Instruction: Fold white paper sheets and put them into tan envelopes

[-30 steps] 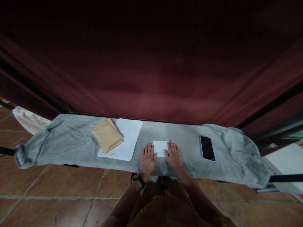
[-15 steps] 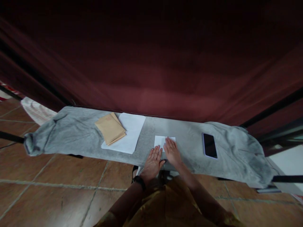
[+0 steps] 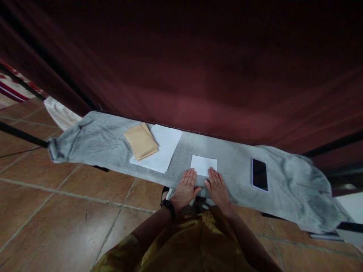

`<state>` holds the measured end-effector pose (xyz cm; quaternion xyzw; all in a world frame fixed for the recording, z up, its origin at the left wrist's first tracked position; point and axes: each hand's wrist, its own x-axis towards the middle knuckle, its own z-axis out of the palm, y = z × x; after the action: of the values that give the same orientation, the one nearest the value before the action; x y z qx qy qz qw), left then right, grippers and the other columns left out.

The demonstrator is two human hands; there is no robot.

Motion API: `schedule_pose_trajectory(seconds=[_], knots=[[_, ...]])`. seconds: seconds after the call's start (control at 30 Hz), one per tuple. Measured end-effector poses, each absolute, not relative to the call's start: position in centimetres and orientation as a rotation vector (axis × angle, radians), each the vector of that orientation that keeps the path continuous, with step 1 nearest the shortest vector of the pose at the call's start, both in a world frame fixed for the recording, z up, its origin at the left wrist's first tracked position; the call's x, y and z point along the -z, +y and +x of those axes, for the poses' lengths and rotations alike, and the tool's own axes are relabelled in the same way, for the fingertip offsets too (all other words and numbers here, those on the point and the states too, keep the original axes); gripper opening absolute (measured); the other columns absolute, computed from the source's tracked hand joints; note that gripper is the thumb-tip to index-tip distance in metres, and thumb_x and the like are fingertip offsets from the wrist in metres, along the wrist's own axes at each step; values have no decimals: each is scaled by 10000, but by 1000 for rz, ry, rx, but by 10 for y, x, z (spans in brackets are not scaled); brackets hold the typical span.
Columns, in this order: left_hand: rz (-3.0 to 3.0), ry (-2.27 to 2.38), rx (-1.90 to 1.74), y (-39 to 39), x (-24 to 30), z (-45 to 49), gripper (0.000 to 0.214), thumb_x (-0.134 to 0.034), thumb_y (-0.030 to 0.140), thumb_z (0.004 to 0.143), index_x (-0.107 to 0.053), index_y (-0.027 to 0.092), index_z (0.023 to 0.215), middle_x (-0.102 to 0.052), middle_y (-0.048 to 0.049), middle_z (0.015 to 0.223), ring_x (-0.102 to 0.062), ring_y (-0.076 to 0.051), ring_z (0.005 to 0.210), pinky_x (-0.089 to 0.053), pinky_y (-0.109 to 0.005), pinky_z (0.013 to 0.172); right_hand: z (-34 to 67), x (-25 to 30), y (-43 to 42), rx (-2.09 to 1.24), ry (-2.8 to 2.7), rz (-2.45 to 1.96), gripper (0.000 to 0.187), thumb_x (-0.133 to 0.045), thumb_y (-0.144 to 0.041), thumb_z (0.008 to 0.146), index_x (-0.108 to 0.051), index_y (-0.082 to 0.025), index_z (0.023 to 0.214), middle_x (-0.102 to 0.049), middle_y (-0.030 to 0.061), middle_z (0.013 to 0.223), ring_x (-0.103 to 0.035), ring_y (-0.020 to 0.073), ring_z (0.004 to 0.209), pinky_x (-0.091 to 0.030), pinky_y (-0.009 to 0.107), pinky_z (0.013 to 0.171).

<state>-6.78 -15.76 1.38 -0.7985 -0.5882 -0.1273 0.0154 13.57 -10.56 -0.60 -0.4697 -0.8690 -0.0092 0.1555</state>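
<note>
A small white folded-looking paper (image 3: pixel 204 164) lies flat on the grey cloth (image 3: pixel 235 166) in front of me. My left hand (image 3: pixel 185 189) rests palm down at its near left corner, fingers stretched out, a dark band on the wrist. At the paper's near right corner lies my right hand (image 3: pixel 217 187), also flat, with its fingertips on or beside the edge. Neither hand grips anything. Whether the paper is folded or a single sheet I cannot tell.
To the left, several brown envelopes (image 3: pixel 141 141) lie on larger white sheets (image 3: pixel 167 145). A phone (image 3: pixel 259 174) with a purple edge lies to the right. A dark red curtain (image 3: pixel 193 83) hangs behind the narrow cloth-covered surface. Tiled floor (image 3: pixel 85 211) shows below.
My right hand has slid off the middle of the white paper to its near right corner, uncovering more of it. My left hand stays flat near the left corner. The view has tilted slightly.
</note>
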Motion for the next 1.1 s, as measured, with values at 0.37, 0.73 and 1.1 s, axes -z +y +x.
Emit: schedule_pose_trajectory(seconds=[0.37, 0.73, 1.1], knots=[[-2567, -1769, 412, -127, -13, -52, 602, -376, 426, 1043, -313, 121, 1558, -293, -175, 1644, -263, -266, 1532, -246, -470, 1244, 135, 3, -108, 65, -2494, -1364, 570, -263, -341, 1078, -308, -61, 1573, -383, 179, 1601, -347, 267, 1488, -285, 488, 1206], [-2684, -1751, 419, -102, -13, -47, 567, -375, 353, 1030, -326, 175, 1567, -269, -120, 1663, -213, -231, 1550, -161, -479, 1269, 133, 1, -107, -26, -2480, -1413, 570, -280, -300, 1057, -291, -98, 1589, -378, 152, 1606, -374, 268, 1477, -270, 499, 1210], [-2556, -1902, 465, -81, -8, -43, 573, -336, 398, 1049, -329, 144, 1563, -305, -126, 1649, -226, -234, 1545, -213, -469, 1267, 132, 6, -107, -32, -2458, -1435, 553, -270, -342, 1075, -337, -114, 1574, -402, 125, 1600, -376, 259, 1475, -253, 474, 1216]])
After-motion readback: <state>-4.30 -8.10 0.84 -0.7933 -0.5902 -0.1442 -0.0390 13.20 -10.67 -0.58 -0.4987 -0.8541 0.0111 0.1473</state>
